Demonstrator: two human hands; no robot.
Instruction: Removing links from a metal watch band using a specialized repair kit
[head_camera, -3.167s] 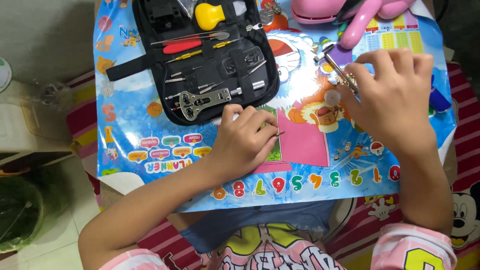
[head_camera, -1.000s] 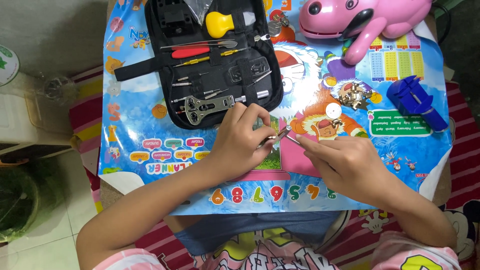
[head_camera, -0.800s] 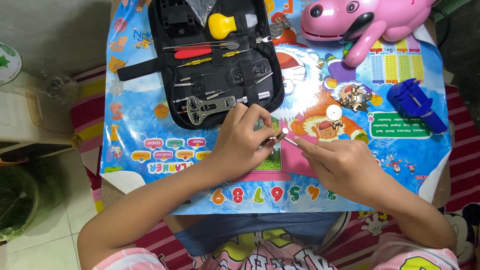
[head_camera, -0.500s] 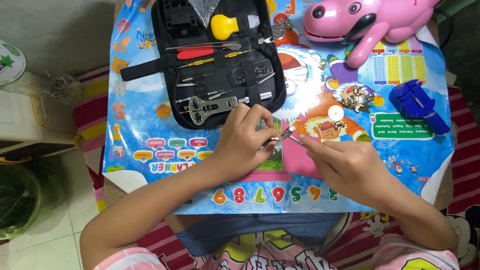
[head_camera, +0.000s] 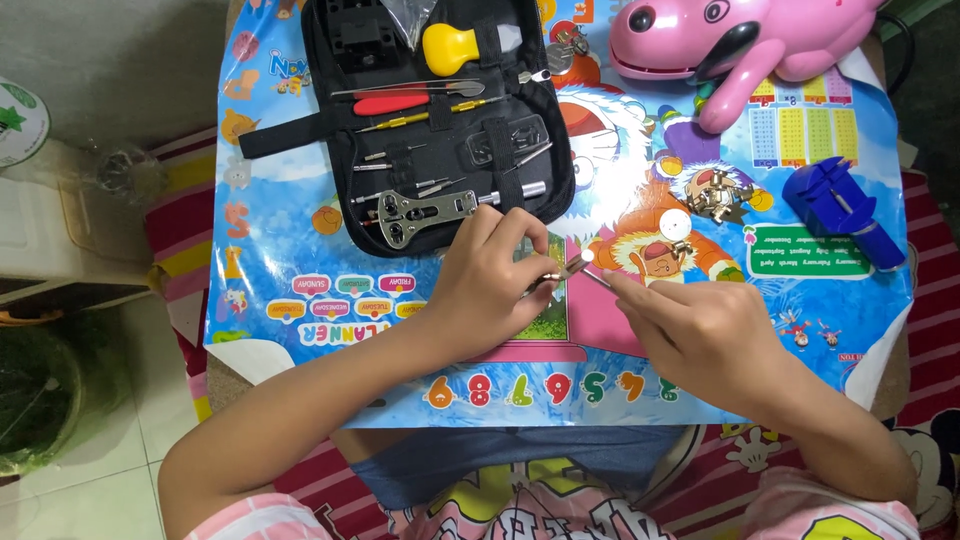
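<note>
1. Left hand (head_camera: 490, 285): fingers pinch a small gold watch part (head_camera: 553, 276), steadying it just above the counter (head_camera: 300, 300).
2. Right hand (head_camera: 700, 335): fingers closed on a thin tool (head_camera: 592, 277), tip at the part.
3. Open tool case (head_camera: 440, 110): near, within reach.

Open black tool case (head_camera: 440, 130) blocks the worktop (head_camera: 300, 300) ahead of the left hand (head_camera: 490, 290); pink toy dog (head_camera: 730, 40) and blue block tool (head_camera: 840, 210) crowd the far right; bare mat lies along the near edge
</note>
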